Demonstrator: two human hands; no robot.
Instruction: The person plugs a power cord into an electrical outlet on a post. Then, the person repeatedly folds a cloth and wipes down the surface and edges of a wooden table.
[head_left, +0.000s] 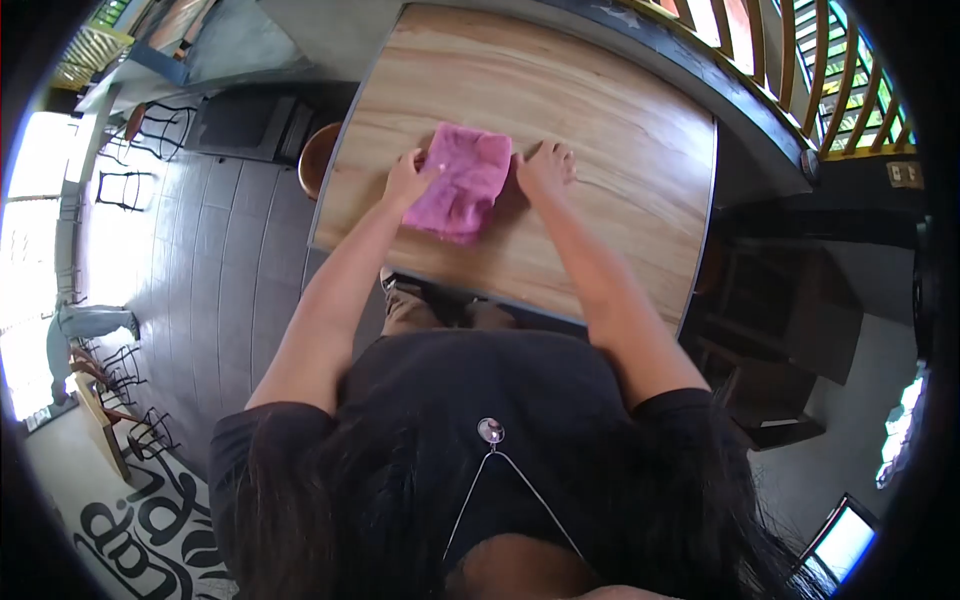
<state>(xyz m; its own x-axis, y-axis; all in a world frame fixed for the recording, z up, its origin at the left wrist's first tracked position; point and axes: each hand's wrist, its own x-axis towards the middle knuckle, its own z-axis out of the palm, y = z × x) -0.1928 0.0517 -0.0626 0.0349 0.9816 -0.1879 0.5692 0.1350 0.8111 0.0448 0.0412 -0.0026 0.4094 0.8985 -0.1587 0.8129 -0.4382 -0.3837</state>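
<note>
A pink cloth (462, 180), folded into a rough rectangle with a wrinkled surface, lies on the wooden tabletop (630, 180). At its left edge is my left hand (408, 182), with the thumb over the cloth and the fingers curled by its side, gripping that edge. To the right of the cloth, my right hand (546, 170) rests on the table with its fingers apart. The right thumb is close to the cloth's right edge; whether it touches is hard to tell. Nothing shows in the right hand.
A round brown stool (318, 160) stands against the table's left side. Beyond the far right edge runs a ledge with a slatted railing (790, 80). Dark furniture (780, 310) is at the right. Across the tiled floor (215, 240) at left are chairs and a person (92, 322).
</note>
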